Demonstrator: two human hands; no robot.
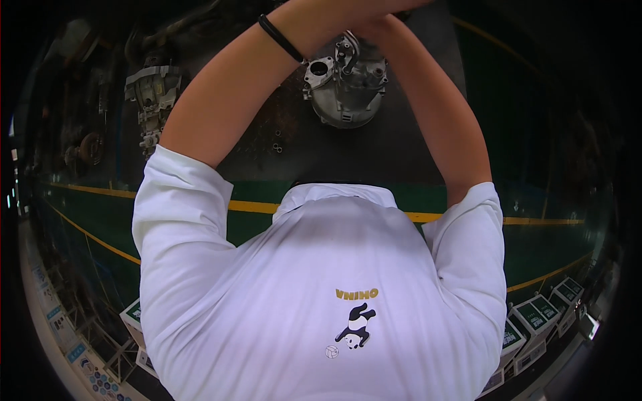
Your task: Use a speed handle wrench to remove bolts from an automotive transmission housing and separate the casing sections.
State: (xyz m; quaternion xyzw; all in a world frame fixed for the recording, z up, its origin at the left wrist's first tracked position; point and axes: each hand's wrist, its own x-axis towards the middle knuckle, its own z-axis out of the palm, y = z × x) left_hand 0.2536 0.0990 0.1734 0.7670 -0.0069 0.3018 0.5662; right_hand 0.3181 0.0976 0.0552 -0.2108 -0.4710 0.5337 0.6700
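Both my arms reach up to the top edge, where they cross above a grey metal gearbox-like housing [348, 100]. My left hand [354, 9], past a black wristband [279, 39], is partly cut off by the edge, and its fingers do not show. Beneath it, my right hand [380, 25] is mostly covered by the left one. Whether either hand grips or touches the housing I cannot make out. The housing has a round lower body, a flange with a dark hole at its left, and a small bracket on top. It rests on a dark work surface [247, 157].
Another metal gearbox assembly [155, 90] lies to the left. Several small metal rings or nuts [277, 146] are scattered left of the housing. The floor is green with yellow lines [251, 206]. White and green boxes [535, 314] stand behind me at the lower right.
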